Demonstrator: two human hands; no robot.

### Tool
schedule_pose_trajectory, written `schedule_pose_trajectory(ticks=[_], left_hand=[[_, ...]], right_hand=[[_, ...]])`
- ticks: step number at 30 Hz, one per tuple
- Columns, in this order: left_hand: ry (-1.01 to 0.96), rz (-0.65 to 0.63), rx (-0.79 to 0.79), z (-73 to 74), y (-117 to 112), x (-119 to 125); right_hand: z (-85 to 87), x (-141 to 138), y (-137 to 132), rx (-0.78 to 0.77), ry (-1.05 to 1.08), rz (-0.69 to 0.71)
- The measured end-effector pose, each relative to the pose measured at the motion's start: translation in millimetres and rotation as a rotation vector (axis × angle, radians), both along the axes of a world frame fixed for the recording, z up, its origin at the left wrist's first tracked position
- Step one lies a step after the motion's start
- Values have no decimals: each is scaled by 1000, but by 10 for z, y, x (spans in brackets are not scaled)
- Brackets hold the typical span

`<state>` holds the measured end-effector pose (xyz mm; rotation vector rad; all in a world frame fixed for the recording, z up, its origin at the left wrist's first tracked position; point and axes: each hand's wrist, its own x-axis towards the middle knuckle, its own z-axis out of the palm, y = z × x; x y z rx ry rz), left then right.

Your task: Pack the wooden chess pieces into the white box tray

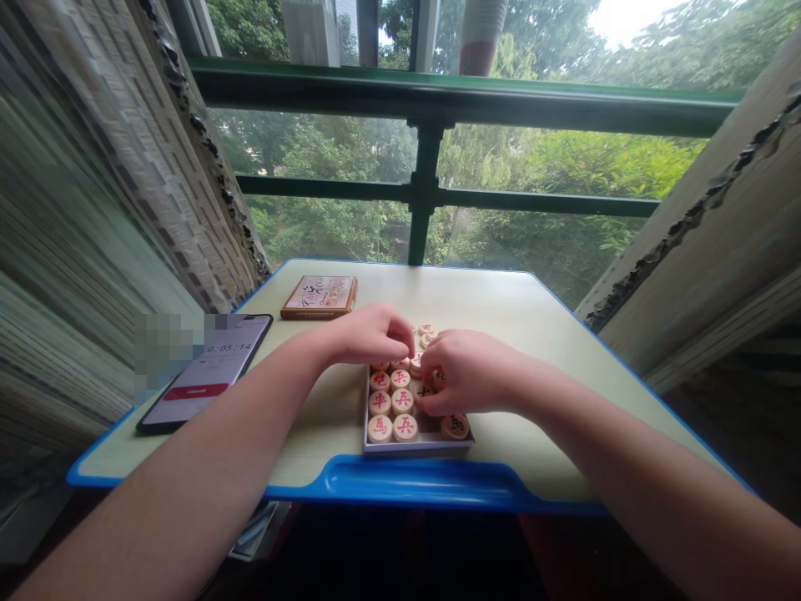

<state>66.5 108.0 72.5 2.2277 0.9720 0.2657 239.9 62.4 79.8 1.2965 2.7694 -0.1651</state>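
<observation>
A shallow white box [418, 449] of round wooden Chinese chess pieces lies on the small table. Pieces with red characters, such as this red piece [403, 401], stand in two columns on its left side. A black-lettered piece [455, 426] sits in its near right corner. My right hand [469, 371] is over the box's right half, thumb and fingers closed around a black-lettered chess piece [426, 390]. Over the far left part of the box, my left hand [375, 334] is curled with its fingertips pinched. What it holds, if anything, is hidden. More pieces [426, 330] show beyond my hands.
A flat printed box lid [320, 298] lies at the back left of the table [501, 305]. Farther left is a phone [209, 371] with a running timer. Along the front edge runs a blue tray groove [419, 482]. Green window bars [425, 188] and curtains surround the table.
</observation>
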Motion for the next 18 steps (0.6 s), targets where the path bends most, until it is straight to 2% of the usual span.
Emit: schedule_pose_trajectory(ticks=[6,18], left_hand=[[34,-23,-28,32,-28,-24],[24,-7,-24,61,-53,-19]], right_hand=[[-11,17,9,-65,68,49],[-18,7,2,-36,84,2]])
